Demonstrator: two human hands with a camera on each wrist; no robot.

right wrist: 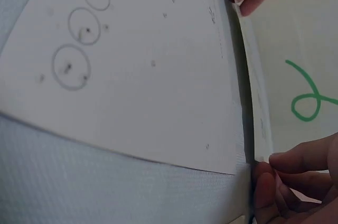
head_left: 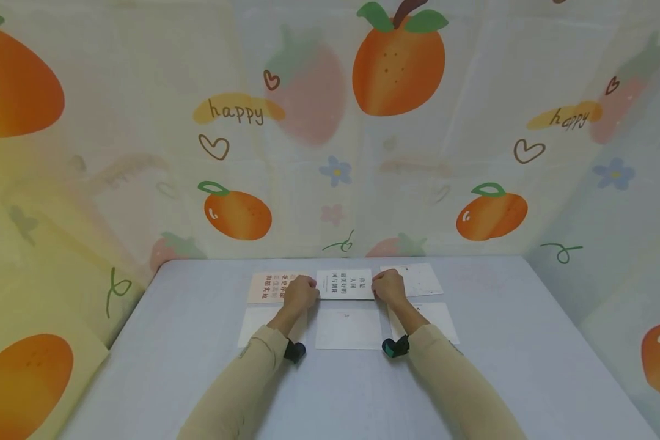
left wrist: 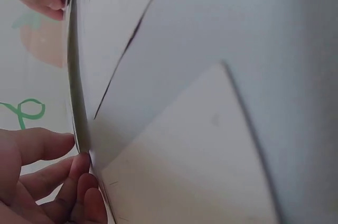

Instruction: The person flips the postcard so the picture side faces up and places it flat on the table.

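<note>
Both hands hold a white card (head_left: 343, 282) with dark printed Chinese characters, one at each side, in the middle of the back row. My left hand (head_left: 301, 293) pinches its left edge between thumb and fingers. At the opposite edge, my right hand (head_left: 389, 287) grips it the same way. The left wrist view shows the card edge-on (left wrist: 75, 86), with the left hand (left wrist: 47, 182) at its near end. From the right wrist, the right hand (right wrist: 301, 182) pinches the near corner, the card standing tilted above another white card marked with circles (right wrist: 158, 92).
A peach card (head_left: 261, 288) with red characters lies partly behind the left hand, and a speckled white card (head_left: 423, 279) right of the right hand. Nearer lie three pale cards, left (head_left: 253, 324), middle (head_left: 348, 330) and right (head_left: 441, 321). A fruit-printed curtain (head_left: 363, 183) hangs behind the table (head_left: 341, 391).
</note>
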